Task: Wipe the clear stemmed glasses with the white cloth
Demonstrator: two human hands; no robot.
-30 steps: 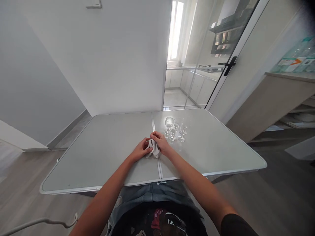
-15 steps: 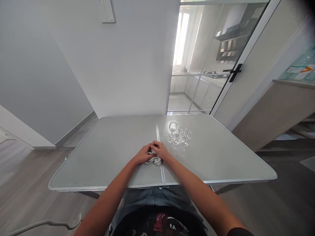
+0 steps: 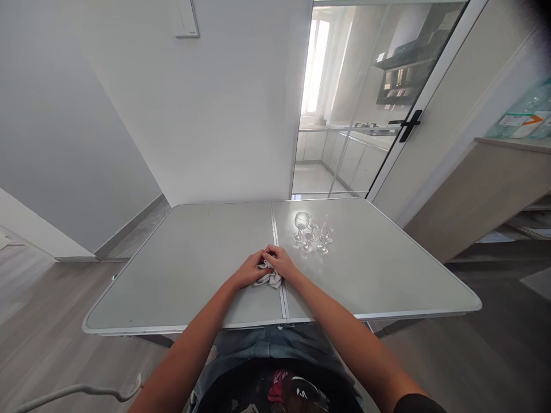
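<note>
My left hand (image 3: 249,270) and my right hand (image 3: 279,261) meet over the table's centre seam, their fingertips together. Between them is a crumpled white cloth (image 3: 272,280), partly covered by my fingers; both hands are closed on it. Its lower folds hang out toward me, near the tabletop. Ahead and to the right of my right hand, several clear stemmed glasses (image 3: 302,221) stand upright in a close group. Their outlines overlap, so the ones behind are hard to make out.
The grey folding table (image 3: 193,246) has a metal rim and a seam down the middle. Behind it are a white wall (image 3: 228,115) and a glass door with a black handle (image 3: 410,126). Wrapped bottles (image 3: 527,117) sit on a wooden shelf unit (image 3: 482,178) at right.
The view has shifted very slightly. My hands keep the same hold on the cloth, and the glasses stay where they were.
</note>
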